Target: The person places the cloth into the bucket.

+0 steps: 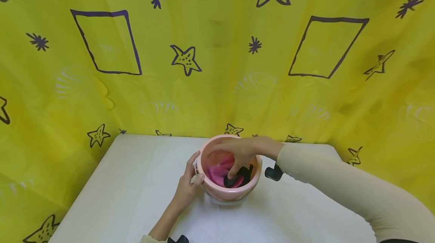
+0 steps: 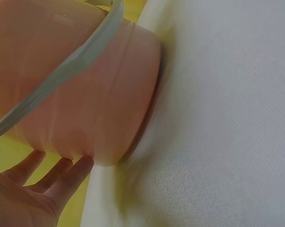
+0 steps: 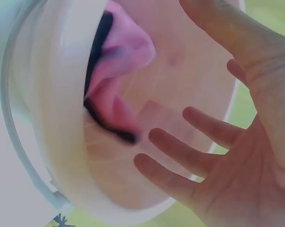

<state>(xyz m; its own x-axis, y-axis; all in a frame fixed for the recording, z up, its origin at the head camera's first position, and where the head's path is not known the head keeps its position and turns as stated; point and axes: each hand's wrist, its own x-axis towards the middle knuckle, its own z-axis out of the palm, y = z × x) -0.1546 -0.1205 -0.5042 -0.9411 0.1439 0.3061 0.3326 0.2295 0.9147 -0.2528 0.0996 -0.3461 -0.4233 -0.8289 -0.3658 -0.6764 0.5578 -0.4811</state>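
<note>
A pink bucket with a pale handle stands on the white table. Inside it lies a pink cloth with black edging, bunched up, its exact kind unclear. My left hand holds the bucket's left side, thumb near the rim; in the left wrist view several fingertips touch the outer wall. Reaching in over the rim, my right hand is above the cloth. The right wrist view shows that hand's fingers spread and relaxed, apart from the cloth, with nothing held.
The white table extends around the bucket. Behind and at both sides hangs a yellow curtain printed with dark stars and frames, meeting the table's back edge not far behind the bucket.
</note>
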